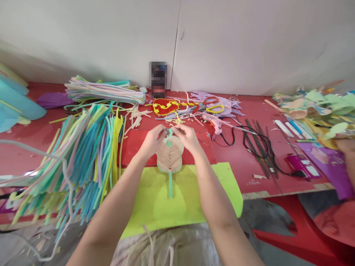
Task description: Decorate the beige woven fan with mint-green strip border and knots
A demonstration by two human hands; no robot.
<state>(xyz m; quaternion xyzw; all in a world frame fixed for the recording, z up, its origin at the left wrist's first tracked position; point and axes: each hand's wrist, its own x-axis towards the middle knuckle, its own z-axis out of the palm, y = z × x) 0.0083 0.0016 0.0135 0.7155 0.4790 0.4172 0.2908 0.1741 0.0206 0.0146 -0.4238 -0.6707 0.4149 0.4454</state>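
In front of me lies a small leaf-shaped fan [169, 157] with beige ribs in a herringbone pattern. Its rim and straight handle [171, 186] are fuzzy mint green, and the handle points toward me. At its far end, my left hand [154, 139] is closed, fingertips pinching near a mint-green pipe cleaner [169, 134]. My right hand [188, 137] pinches the same strip from the other side, its fingertips almost meeting the left ones. The fingers partly hide the strip's ends. Under the fan are a red sheet [205, 151] and a lime-green sheet [222, 184].
Bundled pipe cleaners [88, 147] fill the left of the red table [241, 184]. Behind my hands lie scissors [213, 108] and a pink glue gun [215, 123]. Dark sticks [256, 151], a black cable and a purple box [302, 166] are on the right, beside a red chair [294, 229].
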